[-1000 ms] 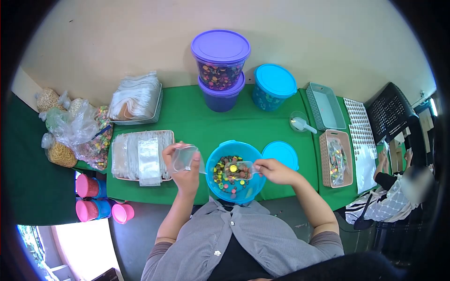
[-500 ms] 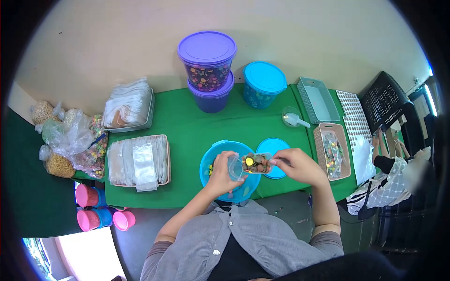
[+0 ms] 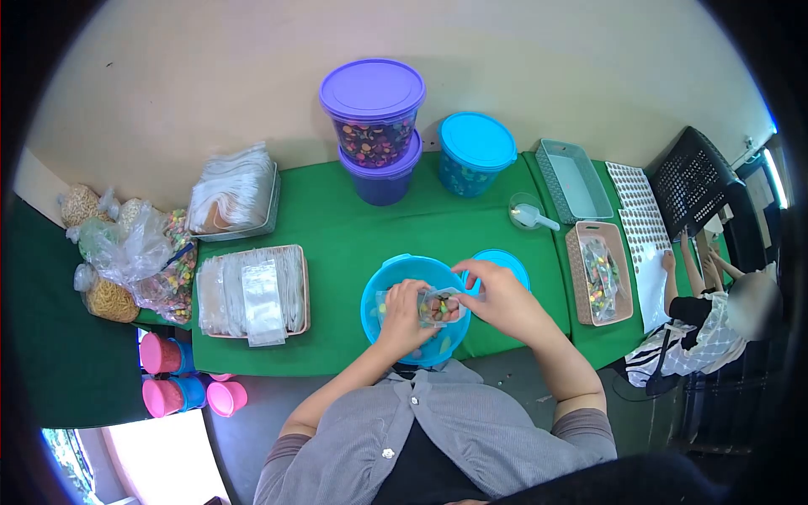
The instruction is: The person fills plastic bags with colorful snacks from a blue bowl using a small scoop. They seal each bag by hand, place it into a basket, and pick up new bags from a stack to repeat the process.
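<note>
Over the blue tub (image 3: 368, 324), both of my hands meet around clear plastic with mixed colourful candies (image 3: 439, 310) showing through it. My left hand (image 3: 402, 321) is closed around a clear plastic bag (image 3: 381, 305), part of which sticks out past my fingers on the left. Pinched at the right end of the candies, my right hand (image 3: 498, 300) grips the edge of a clear cup. Where cup and bag overlap is hard to make out. The tub's inside is mostly hidden by my hands. Behind my right hand lies a round blue lid (image 3: 515, 268).
Trays of clear bags (image 3: 265, 295) stand left, beside sacks of snacks (image 3: 130, 252). Lidded purple buckets (image 3: 383, 181) and a blue bucket (image 3: 475, 156) line the wall. Right are a white scoop (image 3: 534, 216), a basket of filled packets (image 3: 602, 278) and another person (image 3: 699, 328).
The candies have moved slightly left and down between my hands. My left hand now covers more of the clear bag, and my right hand has come in closer over it.
</note>
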### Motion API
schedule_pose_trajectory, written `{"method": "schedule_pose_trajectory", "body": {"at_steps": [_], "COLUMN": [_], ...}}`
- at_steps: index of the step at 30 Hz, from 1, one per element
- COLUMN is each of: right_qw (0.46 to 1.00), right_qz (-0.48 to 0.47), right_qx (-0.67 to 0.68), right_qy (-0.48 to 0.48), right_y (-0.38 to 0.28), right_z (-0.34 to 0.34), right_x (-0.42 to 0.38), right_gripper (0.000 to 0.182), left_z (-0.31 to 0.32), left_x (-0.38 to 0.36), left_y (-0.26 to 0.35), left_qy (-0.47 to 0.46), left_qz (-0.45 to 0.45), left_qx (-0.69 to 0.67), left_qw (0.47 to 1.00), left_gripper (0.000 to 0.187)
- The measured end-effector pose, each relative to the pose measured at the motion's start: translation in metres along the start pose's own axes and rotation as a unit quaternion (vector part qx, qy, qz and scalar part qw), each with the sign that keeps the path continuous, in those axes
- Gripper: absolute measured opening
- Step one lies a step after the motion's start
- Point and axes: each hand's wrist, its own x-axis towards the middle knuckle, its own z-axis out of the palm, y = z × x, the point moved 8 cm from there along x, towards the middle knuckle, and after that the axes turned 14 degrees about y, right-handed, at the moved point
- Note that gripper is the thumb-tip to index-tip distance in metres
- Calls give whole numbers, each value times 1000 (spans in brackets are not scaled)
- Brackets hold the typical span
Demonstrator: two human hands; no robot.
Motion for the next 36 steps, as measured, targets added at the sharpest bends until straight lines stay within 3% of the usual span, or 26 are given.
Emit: {"method": "schedule_pose_trajectory", "body": {"at_steps": [2,3,5,9,11,12,14,16,19,21,24,28,30,36], "right_qw": [992,992,919,928,934,934,892,908,917,981,995,996,990,982], "right_qz": [5,5,92,51,26,27,23,15,84,44,4,-31,36,53], "right_qx": [124,124,383,368,345,344,396,348,330,185,90,61,112,127], "right_qy": [17,16,-27,-4,89,88,218,233,208,39,-46,-51,-81,-126], "right_y": [-4,-4,3,2,0,2,15,22,45,40,71,82,88,84], "right_z": [-2,2,23,30,11,11,-8,-11,19,65,139,185,202,215], "right_x": [6,6,2,2,4,4,5,8,15,17,14,29,38,49], "right_gripper": [28,28,26,23,22,22,19,20,20,21,25,27,26,22], "left_z": [3,4,3,0,-1,-2,-7,-19,-57,-91,-132,-157,-156,-148], "left_x": [-1,-1,-1,-1,-1,-1,0,9,18,21,24,24,19,5], "left_y": [-7,-12,-14,-21,-27,-30,-39,-41,-44,-44,-36,-30,-39,-50], "left_qy": [-4,-10,2,19,23,28,46,64,134,227,312,346,345,341], "left_qz": [-31,-60,-76,-103,-113,-121,-146,-169,-224,-221,-165,-93,-133,-169], "left_qx": [-11,-22,-39,-68,-67,-67,-85,-105,-162,-232,-240,-262,-245,-233], "left_qw": [999,998,996,992,991,990,985,978,952,920,904,896,896,895], "left_gripper": [71,71,72,73,71,69,65,62,57,58,58,57,56,55]}}
